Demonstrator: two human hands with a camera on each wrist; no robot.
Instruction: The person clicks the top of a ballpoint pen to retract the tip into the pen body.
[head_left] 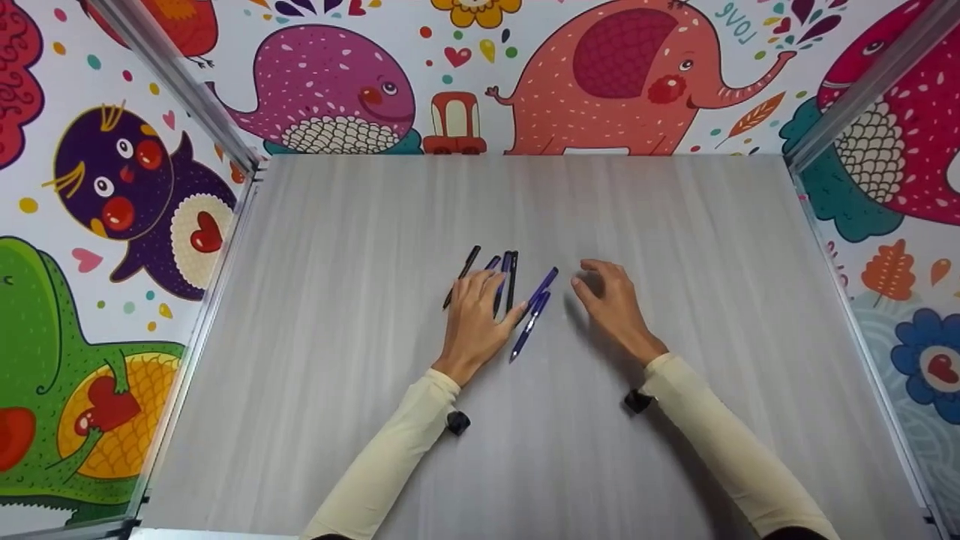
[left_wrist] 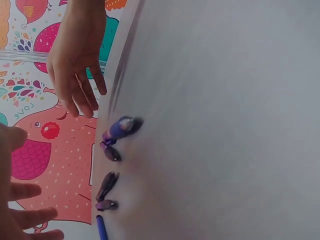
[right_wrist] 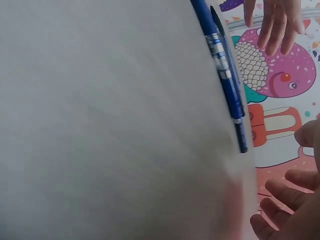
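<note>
Several pens lie in a loose group at the table's middle. A blue pen with a silvery middle (head_left: pixel 530 328) is nearest the front; another blue pen (head_left: pixel 547 280) partly lies beyond it. A black pen (head_left: pixel 466 268) slants at the left end, and a second black pen (head_left: pixel 513 277) lies farther right. Over the group, my left hand (head_left: pixel 476 319) hides parts of several pens, its fingers spread and gripping nothing. To the right of the pens, my right hand (head_left: pixel 615 307) is apart from them, thumb and forefinger separated, with nothing held.
The pens lie on a pale wood-grain tabletop (head_left: pixel 375 225). Metal rails (head_left: pixel 202 322) run along its sides. Cartoon-printed panels (head_left: pixel 330 90) stand behind and beside it. Each sleeve carries a small black device (head_left: pixel 457 422) near the wrist.
</note>
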